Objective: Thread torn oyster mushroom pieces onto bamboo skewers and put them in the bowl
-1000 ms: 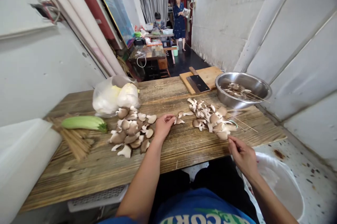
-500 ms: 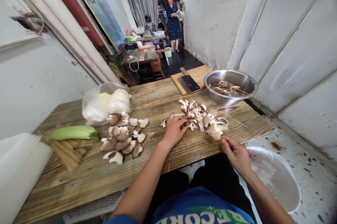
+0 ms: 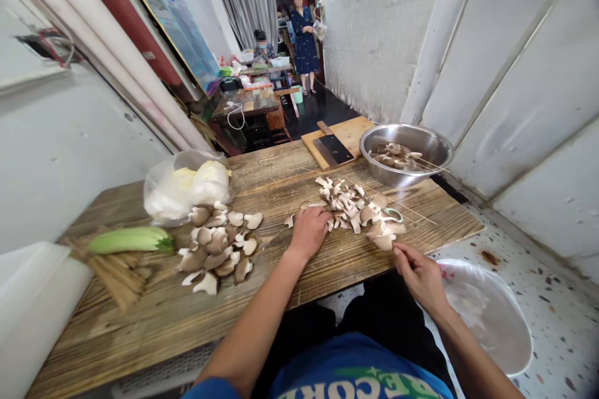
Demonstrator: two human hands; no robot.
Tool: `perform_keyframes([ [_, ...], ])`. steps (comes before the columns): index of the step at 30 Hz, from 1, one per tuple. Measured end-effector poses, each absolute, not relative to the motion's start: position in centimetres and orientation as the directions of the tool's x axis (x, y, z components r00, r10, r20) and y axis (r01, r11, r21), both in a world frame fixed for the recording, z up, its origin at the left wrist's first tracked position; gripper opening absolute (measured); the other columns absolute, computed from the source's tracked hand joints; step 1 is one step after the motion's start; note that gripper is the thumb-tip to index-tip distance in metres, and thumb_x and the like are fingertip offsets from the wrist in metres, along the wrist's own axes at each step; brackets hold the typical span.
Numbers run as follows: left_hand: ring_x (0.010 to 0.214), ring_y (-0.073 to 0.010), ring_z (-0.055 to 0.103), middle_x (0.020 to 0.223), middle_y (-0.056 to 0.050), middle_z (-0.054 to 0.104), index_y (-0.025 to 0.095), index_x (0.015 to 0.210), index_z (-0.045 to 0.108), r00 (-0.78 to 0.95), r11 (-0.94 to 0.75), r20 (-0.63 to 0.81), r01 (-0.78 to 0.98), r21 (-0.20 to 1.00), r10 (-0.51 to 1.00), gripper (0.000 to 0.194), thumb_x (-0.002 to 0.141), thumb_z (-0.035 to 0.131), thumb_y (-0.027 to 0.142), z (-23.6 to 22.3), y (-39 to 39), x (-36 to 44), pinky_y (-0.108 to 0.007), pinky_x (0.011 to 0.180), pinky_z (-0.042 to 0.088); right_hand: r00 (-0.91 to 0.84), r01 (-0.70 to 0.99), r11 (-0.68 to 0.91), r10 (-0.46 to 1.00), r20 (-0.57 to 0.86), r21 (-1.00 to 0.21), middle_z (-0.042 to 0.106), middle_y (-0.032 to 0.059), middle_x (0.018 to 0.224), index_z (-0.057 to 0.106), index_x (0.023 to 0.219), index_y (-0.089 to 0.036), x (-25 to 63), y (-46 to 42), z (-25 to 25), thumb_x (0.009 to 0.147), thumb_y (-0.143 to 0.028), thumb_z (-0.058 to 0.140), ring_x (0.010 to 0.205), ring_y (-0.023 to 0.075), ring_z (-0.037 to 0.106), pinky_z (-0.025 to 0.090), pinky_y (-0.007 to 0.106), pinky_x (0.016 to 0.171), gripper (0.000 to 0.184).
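My left hand (image 3: 309,230) reaches to the left edge of a pile of torn oyster mushrooms (image 3: 347,199). Its fingers are curled together and the tips are hidden, so what they hold, if anything, does not show. Near the table's front edge, my right hand (image 3: 416,268) pinches the near end of a mushroom skewer (image 3: 381,238). Mushroom pieces cover most of its stick. Just behind these pieces lies a green ring-shaped handle (image 3: 393,214). Thin wooden skewers (image 3: 414,210) lie behind the pile, to the right.
A steel bowl (image 3: 442,140) contains skewered mushrooms, beside a cutting board (image 3: 358,130) with a cleaver (image 3: 334,150). Leftward are more oyster mushrooms (image 3: 218,243), bagged cabbage (image 3: 191,187), a green gourd (image 3: 128,240) and bundled sticks (image 3: 116,280). A lined bin (image 3: 491,318) stands at right. Two people are farther back.
My left hand's fingers have drawn in and curled at the pile's edge. My right hand stays in place with the skewer. The view has shifted slightly.
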State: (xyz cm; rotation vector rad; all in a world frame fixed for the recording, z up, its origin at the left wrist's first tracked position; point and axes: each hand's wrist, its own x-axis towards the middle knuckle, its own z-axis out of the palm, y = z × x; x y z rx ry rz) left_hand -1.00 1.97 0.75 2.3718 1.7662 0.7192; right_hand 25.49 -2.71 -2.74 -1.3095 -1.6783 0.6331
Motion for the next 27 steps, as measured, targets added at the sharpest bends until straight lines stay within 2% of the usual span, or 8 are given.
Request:
perform_keyframes([
  [4, 0.096, -0.0231, 0.054, 0.099, -0.01, 0.062, 0.023, 0.092, 0.069, 0.21, -0.356, 0.313, 0.76, 0.544, 0.926, 0.026, 0.078, 0.05, 0.011, 0.9, 1.5, -3.6, -0.036, 0.088, 0.038, -0.077, 0.5, 0.318, 0.943, 0.325, -0.805, 0.067, 0.0048, 0.067, 0.067, 0.094, -0.015, 25.3, -3.0, -2.5, 0.086, -0.041, 0.048, 0.06, 0.0169, 0.063, 0.048, 0.024, 0.053, 0.033],
  [8, 0.103, -0.0232, 0.053, 0.109, -0.008, 0.061, 0.026, 0.099, 0.068, 0.164, -0.335, 0.324, 0.734, 0.591, 0.932, 0.031, 0.077, 0.051, 0.012, 1.0, 0.2, -6.2, -0.037, 0.093, 0.036, -0.187, 0.465, 0.349, 0.937, 0.296, -0.814, 0.068, 0.0049, 0.069, 0.066, 0.096, -0.015, 24.3, -3.3, -2.3, 0.087, -0.037, 0.048, 0.058, 0.0162, 0.062, 0.048, 0.023, 0.053, 0.03],
  [12, 0.092, -0.0223, 0.055, 0.094, -0.007, 0.065, 0.026, 0.093, 0.07, -0.142, -0.216, 0.397, 0.651, 0.728, 0.907, 0.025, 0.075, 0.055, 0.017, 0.9, -1.9, -6.8, -0.035, 0.09, 0.038, -0.253, 0.451, 0.377, 0.923, 0.289, -0.809, 0.069, 0.0049, 0.071, 0.067, 0.096, -0.018, 23.1, -3.5, -2.2, 0.088, -0.036, 0.047, 0.062, 0.0173, 0.064, 0.049, 0.023, 0.053, 0.028],
  [14, 0.079, -0.0209, 0.055, 0.08, -0.005, 0.063, 0.025, 0.085, 0.071, -0.278, -0.127, 0.358, 0.604, 0.787, 0.892, 0.016, 0.072, 0.062, 0.024, 0.8, -2.7, -6.2, -0.033, 0.083, 0.04, -0.259, 0.449, 0.385, 0.92, 0.295, -0.806, 0.069, 0.005, 0.072, 0.067, 0.096, -0.018, 22.7, -3.6, -2.2, 0.088, -0.036, 0.047, 0.062, 0.0176, 0.064, 0.049, 0.023, 0.053, 0.028],
  [17, 0.068, -0.0188, 0.051, 0.069, -0.004, 0.06, 0.023, 0.074, 0.071, -0.3, -0.02, 0.269, 0.633, 0.774, 0.915, 0.013, 0.065, 0.071, 0.032, 0.4, -3.3, -4.6, -0.031, 0.074, 0.038, -0.261, 0.447, 0.39, 0.918, 0.299, -0.805, 0.067, 0.0039, 0.068, 0.068, 0.094, -0.018, 22.5, -3.9, -2.4, 0.088, -0.036, 0.047, 0.06, 0.0176, 0.063, 0.049, 0.023, 0.053, 0.028],
  [20, 0.067, -0.0185, 0.05, 0.068, -0.004, 0.059, 0.023, 0.07, 0.07, -0.306, 0.025, 0.236, 0.656, 0.754, 0.922, 0.013, 0.061, 0.074, 0.03, -0.1, -2.9, -3.3, -0.03, 0.073, 0.035, -0.274, 0.44, 0.387, 0.917, 0.289, -0.81, 0.065, 0.0026, 0.063, 0.068, 0.094, -0.018, 22.4, -4.2, -2.3, 0.088, -0.036, 0.047, 0.059, 0.0173, 0.063, 0.048, 0.023, 0.053, 0.028],
  [24, 0.065, -0.0179, 0.05, 0.066, -0.004, 0.06, 0.022, 0.067, 0.069, -0.281, -0.001, 0.226, 0.624, 0.781, 0.933, 0.004, 0.066, 0.068, 0.025, -0.6, -2.3, -3.3, -0.028, 0.068, 0.034, -0.307, 0.416, 0.425, 0.898, 0.315, -0.804, 0.066, 0.0031, 0.067, 0.067, 0.095, -0.018, 20.7, -3.4, -1.3, 0.088, -0.035, 0.046, 0.057, 0.0162, 0.061, 0.048, 0.023, 0.055, 0.028],
  [27, 0.061, -0.0169, 0.051, 0.065, -0.004, 0.062, 0.021, 0.069, 0.07, -0.344, 0.002, 0.213, 0.53, 0.848, 0.914, 0.008, 0.068, 0.065, 0.028, -0.7, -2.2, -4.2, -0.026, 0.064, 0.034, -0.336, 0.372, 0.468, 0.873, 0.353, -0.802, 0.065, 0.0032, 0.066, 0.067, 0.093, -0.018, 18.1, -2.0, -0.3, 0.089, -0.036, 0.045, 0.057, 0.0155, 0.06, 0.047, 0.023, 0.055, 0.028],
])
